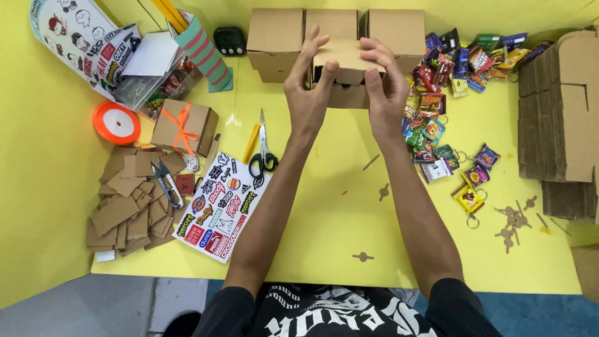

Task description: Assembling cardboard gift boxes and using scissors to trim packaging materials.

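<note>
A small brown cardboard box is held above the yellow table between both hands. My left hand grips its left side, fingers over the top flap. My right hand grips the right side, thumb and fingers pressing the lid down. A dark gap shows under the lid at the front. Three closed cardboard boxes stand in a row just behind it.
Black-handled scissors and a yellow cutter lie left of my arms, by a sticker sheet. A ribbon-tied box, orange ribbon roll and cardboard scraps sit left. Colourful keychain packets and stacked flat cardboard lie right.
</note>
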